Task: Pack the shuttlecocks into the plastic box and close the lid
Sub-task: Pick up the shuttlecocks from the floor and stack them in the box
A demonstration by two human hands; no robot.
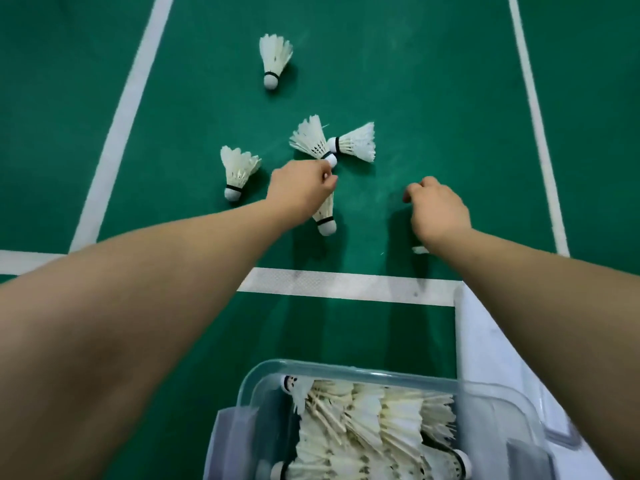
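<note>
The green court floor (pixel 433 98), crossed by white lines, fills most of the frame, and the job looks well advanced but not finished. At the bottom centre the plastic box (pixel 346 367) stands open and is already heaped with packed shuttlecocks (pixel 374 420) lying in overlapping rows. Its lid (pixel 485 341) lies on the floor just beside the box at the lower right, partly under the right forearm, so closing is yet to come.

Both arms stretch up the frame toward the loose birds. The left hand (pixel 301 192), at centre, has its fingers (pixel 327 176) curled round a held shuttlecock (pixel 325 216), whose cork hangs below the palm. The fingertips are at the cork of a tilted shuttlecock (pixel 311 138) just above.

The right hand (pixel 438 213), right of centre, has its fingers bent downward. Whether they grip anything I cannot tell. A white scrap (pixel 420 250) shows below the wrist, too small to identify.

Besides the tilted one, three more are left on the floor:
- a sideways shuttlecock (pixel 356 142) touching the tilted one;
- a left shuttlecock (pixel 239 171) near the left hand;
- a far shuttlecock (pixel 275 58) well apart, in the upper part of the frame.
</note>
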